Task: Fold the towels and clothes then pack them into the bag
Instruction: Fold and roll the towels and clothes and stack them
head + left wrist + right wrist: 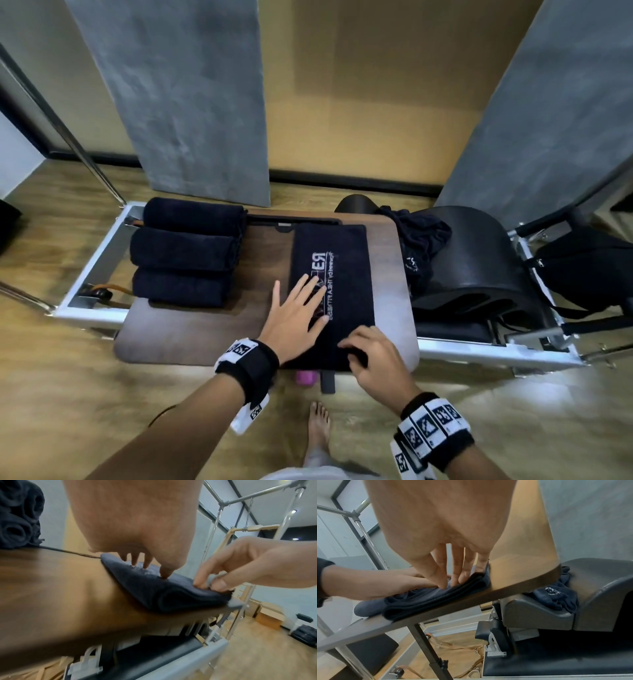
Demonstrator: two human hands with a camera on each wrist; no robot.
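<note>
A dark towel (pixel 342 267) with a white logo lies folded lengthwise on the brown wooden table (pixel 267 260). My left hand (pixel 298 308) lies flat on its middle, fingers spread and pressing down. My right hand (pixel 370 349) pinches the towel's near end at the table's front edge. In the left wrist view the right hand's thumb and finger (pixel 211 586) nip the towel's (pixel 145 588) corner. The right wrist view shows the towel's stacked layers (pixel 428 599) under the fingertips. Three rolled dark towels (pixel 185 253) lie on the table's left side. Crumpled dark clothes (pixel 423 240) and a black bag (pixel 585 270) are to the right.
The table stands across a metal exercise frame (pixel 92 260). A black curved barrel (pixel 479 260) sits right of the table under the clothes. A pink object (pixel 303 378) lies on the wooden floor below the table edge, near my bare foot (pixel 318 428).
</note>
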